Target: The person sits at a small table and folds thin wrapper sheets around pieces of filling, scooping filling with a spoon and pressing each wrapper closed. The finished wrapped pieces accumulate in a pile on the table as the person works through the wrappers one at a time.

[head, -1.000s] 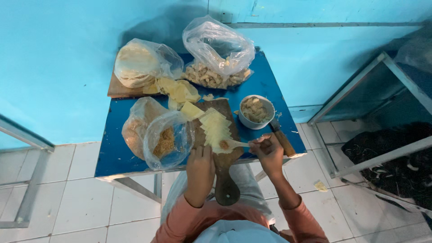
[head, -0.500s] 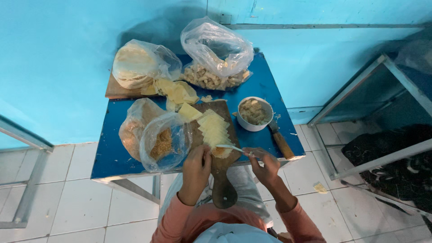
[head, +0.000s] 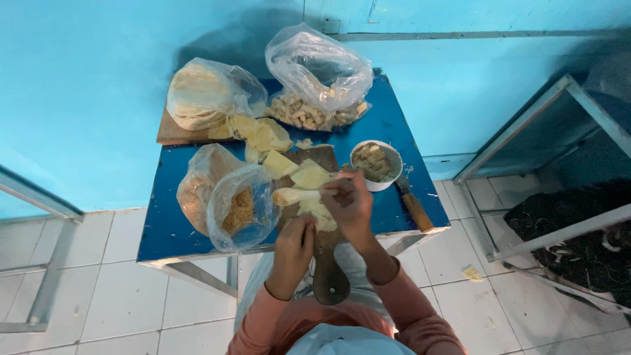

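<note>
I look down at a small blue table (head: 171, 230). A wooden cutting board (head: 327, 263) with a long handle lies at its front edge, pale yellow dough squares (head: 309, 176) on it. My right hand (head: 348, 200) is closed on a pale spoon (head: 296, 195) that points left over the squares. Just below it, my left hand (head: 296, 240) presses its fingers on the dough at the board's near end. A white bowl of beige filling (head: 374, 163) stands right of the board.
A clear bag of crumbs (head: 240, 207) and a second bag (head: 197, 184) sit left of the board. Two more bags (head: 204, 95) (head: 319, 79) lie at the back. A wooden-handled knife (head: 414, 207) lies right. Metal frames (head: 526, 138) flank the table.
My right hand has swung the spoon from the board's right side up and over the dough, the spoon head now pointing left. My left hand stays on the dough.
</note>
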A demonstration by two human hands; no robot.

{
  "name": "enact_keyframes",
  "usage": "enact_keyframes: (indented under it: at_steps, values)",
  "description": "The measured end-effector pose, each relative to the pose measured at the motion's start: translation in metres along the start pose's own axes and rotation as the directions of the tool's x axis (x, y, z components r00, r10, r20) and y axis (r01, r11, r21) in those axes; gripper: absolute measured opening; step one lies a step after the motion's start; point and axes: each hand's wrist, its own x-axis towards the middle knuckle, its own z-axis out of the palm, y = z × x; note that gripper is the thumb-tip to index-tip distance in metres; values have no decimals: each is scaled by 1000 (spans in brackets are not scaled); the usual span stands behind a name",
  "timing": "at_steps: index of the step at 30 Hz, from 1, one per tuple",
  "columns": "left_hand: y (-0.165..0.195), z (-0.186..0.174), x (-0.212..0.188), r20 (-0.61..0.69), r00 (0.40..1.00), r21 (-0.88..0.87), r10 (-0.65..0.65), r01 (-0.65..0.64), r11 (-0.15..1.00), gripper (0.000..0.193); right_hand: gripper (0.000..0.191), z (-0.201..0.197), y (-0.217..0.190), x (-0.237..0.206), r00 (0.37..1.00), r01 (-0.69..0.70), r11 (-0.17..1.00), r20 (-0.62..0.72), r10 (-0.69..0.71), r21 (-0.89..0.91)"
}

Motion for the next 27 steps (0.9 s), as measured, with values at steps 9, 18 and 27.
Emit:
enact_keyframes:
  at_steps: [9,18,27]
  values:
    - [1,-3,1,-8,997,-1,80,-80,997,10,48,-9,-19,-2,997,-63,908,19,78,-415]
    - [2,-1,7,43,995,50,88,-90,995,12,52,-32,4,-52,998,14,792,-41,-49,-611]
    - [5,-2,8,68,990,50,121,-124,991,15,49,-23,12,-51,987,-152,823,-126,98,-547]
